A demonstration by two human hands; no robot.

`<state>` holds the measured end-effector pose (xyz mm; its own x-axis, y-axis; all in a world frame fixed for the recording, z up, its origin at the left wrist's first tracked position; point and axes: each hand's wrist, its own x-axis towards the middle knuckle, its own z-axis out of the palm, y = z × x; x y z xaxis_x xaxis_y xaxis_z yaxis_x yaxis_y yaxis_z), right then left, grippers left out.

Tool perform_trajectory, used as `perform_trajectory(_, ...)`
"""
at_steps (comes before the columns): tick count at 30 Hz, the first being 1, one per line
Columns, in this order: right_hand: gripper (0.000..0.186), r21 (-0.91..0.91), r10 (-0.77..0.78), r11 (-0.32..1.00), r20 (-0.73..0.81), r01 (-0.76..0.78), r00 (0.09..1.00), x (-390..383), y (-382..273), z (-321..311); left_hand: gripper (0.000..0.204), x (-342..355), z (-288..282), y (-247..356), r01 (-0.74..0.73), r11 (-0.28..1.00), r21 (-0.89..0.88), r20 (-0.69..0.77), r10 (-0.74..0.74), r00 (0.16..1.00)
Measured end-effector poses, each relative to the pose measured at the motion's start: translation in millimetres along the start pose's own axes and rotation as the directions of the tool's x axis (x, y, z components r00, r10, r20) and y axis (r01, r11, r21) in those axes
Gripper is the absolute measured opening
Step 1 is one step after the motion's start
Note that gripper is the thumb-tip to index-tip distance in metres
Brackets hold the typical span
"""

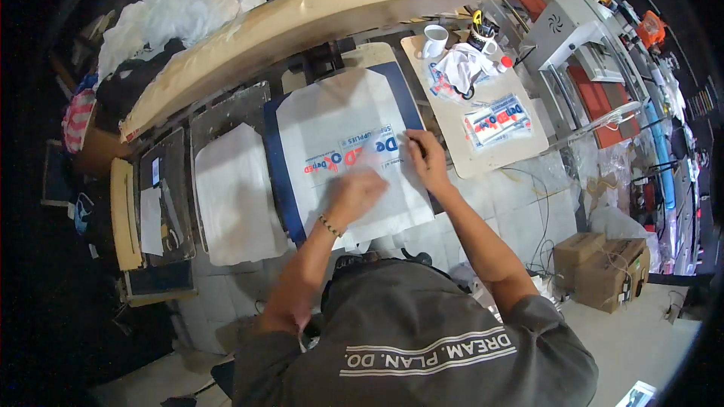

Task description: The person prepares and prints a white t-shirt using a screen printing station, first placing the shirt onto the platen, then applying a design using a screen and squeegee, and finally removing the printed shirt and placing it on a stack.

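Blurry L hand (359,194) is over flat white sheet (326,109) w/ red-blue print, R hand (428,160) by R edge; can't tell grips.

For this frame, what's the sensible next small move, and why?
Probably smoothing the print with the left hand: the print lies on the white sheet, that hand is blurred beside it, and the right hand is at its right end.

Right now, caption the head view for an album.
Left hand and right hand over a white sheet with coloured print.
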<state>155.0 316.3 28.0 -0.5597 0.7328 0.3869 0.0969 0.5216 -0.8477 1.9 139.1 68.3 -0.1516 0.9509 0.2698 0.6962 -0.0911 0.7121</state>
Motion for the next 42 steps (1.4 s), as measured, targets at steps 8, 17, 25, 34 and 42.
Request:
perform_trajectory(8, 0.043, -0.306, 0.302, 0.928, 0.292, -0.211, 0.907, 76.9, 18.9, -2.1, 0.030, -76.0, 147.8, 53.9, -0.171, 0.935, -0.309, 0.561, 0.325, 0.761)
perform_trajectory(17, 0.019, -0.199, -0.116, 0.977, -0.204, 0.075, 0.972, -29.9, 30.8, -38.5, 0.064, -115.0, 119.4, 62.9, 0.360, -0.360, -0.860, 0.507, -0.527, 0.683)
perform_trajectory(25, 0.031, 0.817, 0.741, 0.568, -0.451, -0.105, 0.498, -298.6, 17.6, -268.3, 0.029, -58.5, 248.7, 161.1, 0.461, 0.724, -0.514, 0.338, -0.322, 0.884)
perform_trajectory(34, 0.061, 0.592, 0.750, 0.468, -0.659, 0.656, 0.060, -469.1, -14.2, -349.4, 0.027, -9.8, 325.4, 400.6, -0.154, 0.837, -0.526, 0.620, 0.501, 0.604)
perform_trajectory(42, 0.075, 0.186, 0.349, 0.698, -0.932, 0.692, -0.102, -631.2, -106.1, -419.8, 0.032, -51.1, 408.0, 423.9, -0.018, 0.841, -0.540, 0.787, 0.513, 0.344)
